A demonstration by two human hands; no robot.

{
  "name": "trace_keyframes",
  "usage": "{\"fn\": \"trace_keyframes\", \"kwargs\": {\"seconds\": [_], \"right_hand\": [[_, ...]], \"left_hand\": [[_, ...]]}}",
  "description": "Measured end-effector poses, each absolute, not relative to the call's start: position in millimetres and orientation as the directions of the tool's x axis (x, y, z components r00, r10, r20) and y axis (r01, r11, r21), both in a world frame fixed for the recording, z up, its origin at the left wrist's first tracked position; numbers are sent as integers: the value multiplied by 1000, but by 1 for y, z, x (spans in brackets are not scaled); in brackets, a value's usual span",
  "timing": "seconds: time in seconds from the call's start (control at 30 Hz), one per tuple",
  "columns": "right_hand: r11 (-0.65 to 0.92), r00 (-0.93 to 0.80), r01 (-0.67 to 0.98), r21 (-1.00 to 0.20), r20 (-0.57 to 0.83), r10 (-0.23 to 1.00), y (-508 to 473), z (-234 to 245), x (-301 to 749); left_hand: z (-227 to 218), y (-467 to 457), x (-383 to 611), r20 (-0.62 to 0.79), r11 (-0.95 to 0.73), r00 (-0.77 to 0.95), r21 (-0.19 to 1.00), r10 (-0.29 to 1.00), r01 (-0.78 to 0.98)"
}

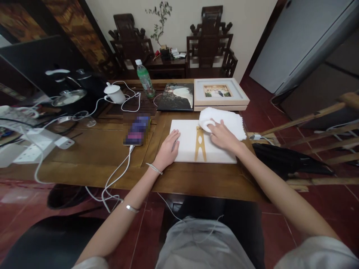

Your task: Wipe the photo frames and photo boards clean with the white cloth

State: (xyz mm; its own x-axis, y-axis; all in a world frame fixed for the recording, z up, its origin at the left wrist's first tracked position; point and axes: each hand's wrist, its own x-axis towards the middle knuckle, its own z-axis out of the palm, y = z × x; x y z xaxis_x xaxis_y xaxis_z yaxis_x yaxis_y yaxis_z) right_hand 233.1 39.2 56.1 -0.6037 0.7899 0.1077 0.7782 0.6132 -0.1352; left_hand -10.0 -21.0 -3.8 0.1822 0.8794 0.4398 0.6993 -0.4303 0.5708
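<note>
From where I stand, I see a person sitting at a wooden tabletop [182, 179], and both hands are working close to its right end. A white panel [183, 144] lies there flat, a little in from the near edge. On its face there is a gold-coloured piece [197, 144] with two legs, which point to the near edge.

The left hand [168, 147] is open, with the fingers laid over the left border of the panel. The right hand [223, 136] is closed on the bunched end of a white cloth [234, 121], at the far part of the panel; the thumb I cannot see well. The rest of the cloth spreads toward the right edge of the tabletop.

In the far right corner rests a framed photo [217, 90], and just beside it a dark picture [175, 99] with a white shape. Farther left along the far edge stands a green bottle [145, 78]. A phone [137, 130] with its cable [131, 149] lies left of the panel, apart from it.
</note>
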Motion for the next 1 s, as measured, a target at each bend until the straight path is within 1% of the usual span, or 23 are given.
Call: {"fn": "trace_keyframes", "kwargs": {"seconds": [0.1, 0.23, 0.3, 0.43, 0.5, 0.6, 0.7, 0.8, 0.9, 1.0], "right_hand": [[607, -602, 786, -119, 76, 795, 26, 54, 217], [654, -653, 755, -53, 44, 756, -36, 54, 209], [689, -688, 724, -38, 39, 725, -69, 56, 211], [747, -748, 663, -56, 9, 664, -100, 65, 219], [756, -759, 650, -75, -8, 651, -91, 68, 220], [740, -742, 669, -66, -5, 670, -55, 68, 217], [715, -715, 697, -57, 20, 699, -9, 65, 207], [688, -686, 721, -79, 57, 726, 26, 64, 196], [650, -647, 757, -64, 68, 760, 36, 61, 186], [664, -663, 748, -16, 44, 748, 14, 56, 183]], "left_hand": [[-3, -21, -10, 438, -428, 181, 570, 880, 702], [-3, -21, -9, 443, -433, 189, 554, 877, 711], [-4, -21, -9, 442, -435, 193, 553, 876, 711], [-3, -21, -8, 451, -434, 182, 556, 874, 709], [-3, -21, -8, 443, -430, 183, 560, 878, 708], [-3, -21, -8, 435, -431, 190, 564, 880, 705], [-3, -21, -9, 435, -435, 197, 557, 879, 708], [-3, -21, -10, 436, -437, 199, 556, 878, 707], [-3, -21, -10, 441, -440, 196, 562, 876, 700], [-3, -21, -10, 445, -442, 195, 562, 874, 700]]}}
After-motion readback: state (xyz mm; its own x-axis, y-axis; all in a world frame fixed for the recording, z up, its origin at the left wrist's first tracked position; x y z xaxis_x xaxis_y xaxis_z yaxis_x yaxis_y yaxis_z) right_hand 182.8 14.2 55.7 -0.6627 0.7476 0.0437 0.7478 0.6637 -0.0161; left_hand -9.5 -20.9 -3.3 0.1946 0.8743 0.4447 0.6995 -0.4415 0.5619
